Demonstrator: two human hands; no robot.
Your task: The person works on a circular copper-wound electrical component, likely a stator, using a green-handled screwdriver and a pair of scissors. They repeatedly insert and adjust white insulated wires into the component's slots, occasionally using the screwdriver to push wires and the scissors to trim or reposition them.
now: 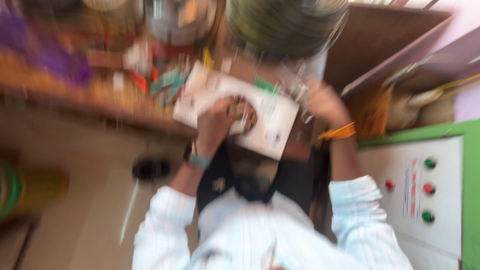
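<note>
The whole view is motion-blurred. A white flat panel (pixel 272 125) with a round brownish part (pixel 246 116) near its middle lies tilted on the front edge of a wooden bench (pixel 100 100). My left hand (pixel 217 125), with a teal wristband, is curled over the panel's near side next to the round part. My right hand (pixel 325 102), with an orange band at the wrist, is at the panel's right edge; its fingers are too blurred to read. Both sleeves are white.
Small red, green and white bits (pixel 155 75) clutter the bench. A large round greenish object (pixel 285 25) is at the top. A white control box (pixel 425 190) with red and green buttons stands at the right, a yellow-green spool (pixel 20 187) at the left, and a dark object (pixel 150 168) on the floor.
</note>
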